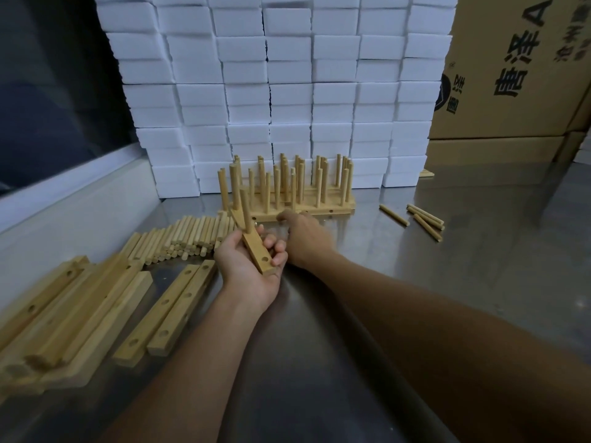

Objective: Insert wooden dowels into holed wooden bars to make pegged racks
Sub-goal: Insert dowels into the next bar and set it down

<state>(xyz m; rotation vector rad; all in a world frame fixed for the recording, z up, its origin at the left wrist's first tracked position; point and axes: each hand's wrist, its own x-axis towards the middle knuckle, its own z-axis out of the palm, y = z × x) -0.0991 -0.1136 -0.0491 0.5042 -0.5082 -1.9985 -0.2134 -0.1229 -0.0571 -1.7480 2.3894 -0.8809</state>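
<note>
Left hand [248, 270] curls round a holed bar [256, 254] whose long axis runs away from the person with three dowels standing at its far end, while the blurred right hand [303, 238], grip unreadable, reaches just beyond toward the finished racks [303, 209], nearer them than the dowel pile [188, 235] lying left.

Two hands are in view, the left hand [252, 266] and the right hand [303, 238]. One bar [256, 254] sits in the left hand with three pegs [235, 190] standing in it. Four loose dowels [422, 220] lie at the right. Two cardboard boxes [511, 75] are stacked. The dowel pile [188, 235], the bars [96, 308] at left and the finished racks [303, 199] are too crowded to count.
</note>
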